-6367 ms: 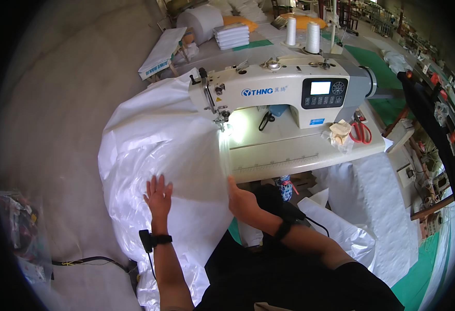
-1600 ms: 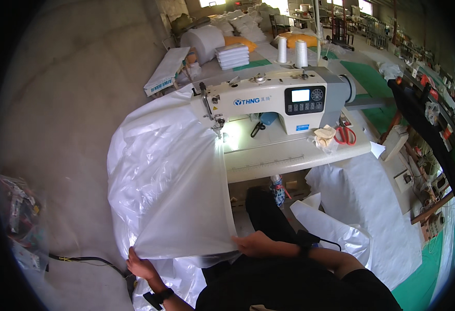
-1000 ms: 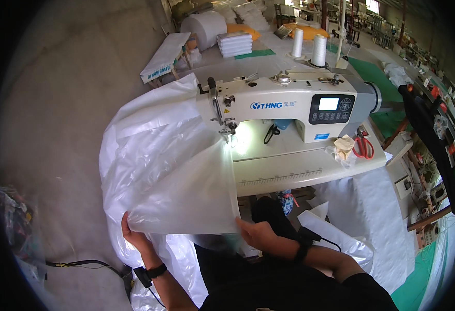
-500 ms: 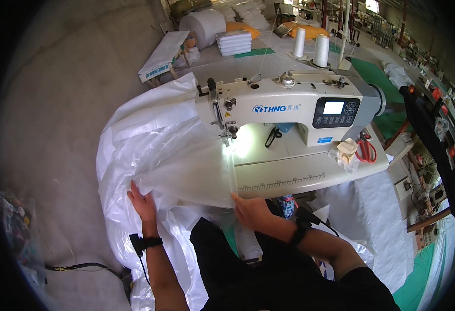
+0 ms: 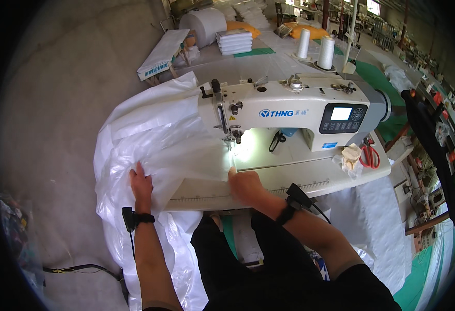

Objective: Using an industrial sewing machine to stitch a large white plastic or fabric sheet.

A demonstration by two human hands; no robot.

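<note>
White translucent plastic sheeting drapes over the left of the sewing machine, its right edge running under the lit needle area. My left hand lies on the bunched sheeting, fingers stretched out and partly apart. Close in front of the presser foot, my right hand is closed on the sheeting's right edge, index finger pointing toward the needle. Some of its fingers are curled out of sight. A ruler scale runs along the machine bed's front.
Red-handled scissors and a crumpled beige scrap lie at the bed's right end. Two white thread cones stand behind the machine. Folded white packs and a large white roll sit farther back. More white sheeting hangs at right.
My right hand has moved forward toward the needle with the sheeting's edge, baring more of the ruler scale. My left hand has shifted slightly forward. The view has tilted a little.
</note>
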